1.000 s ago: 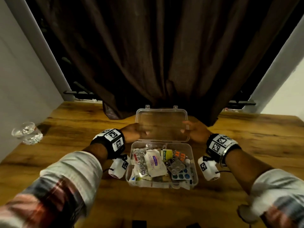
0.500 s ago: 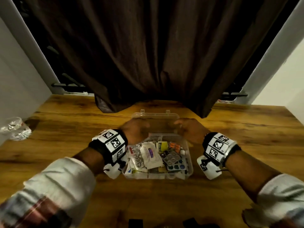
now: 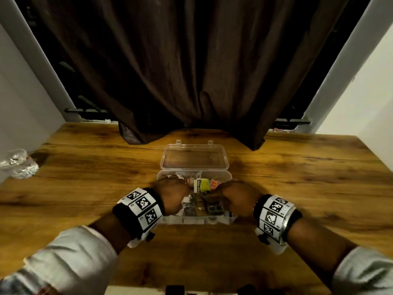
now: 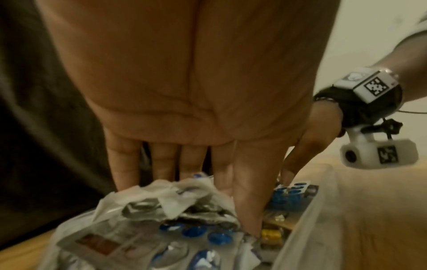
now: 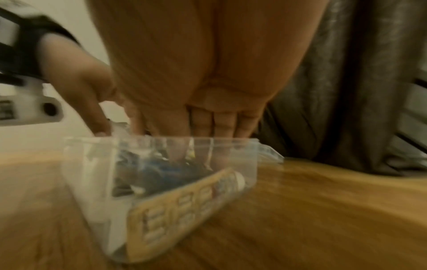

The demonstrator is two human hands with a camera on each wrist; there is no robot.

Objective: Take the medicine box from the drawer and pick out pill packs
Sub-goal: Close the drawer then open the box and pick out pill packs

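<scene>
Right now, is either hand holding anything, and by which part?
Cannot tell a firm hold. Left hand and right hand both reach fingers-down into the open medicine box, among the pill packs; fingertips are buried.

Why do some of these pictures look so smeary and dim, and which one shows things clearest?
Head view: dim warm light, sharpest overall, though the straight walls bow at the edges. Left wrist view: left hand looms huge, the blister packs slightly soft. Right wrist view: heaviest motion blur, smearing the clear medicine box and the wooden table.
</scene>
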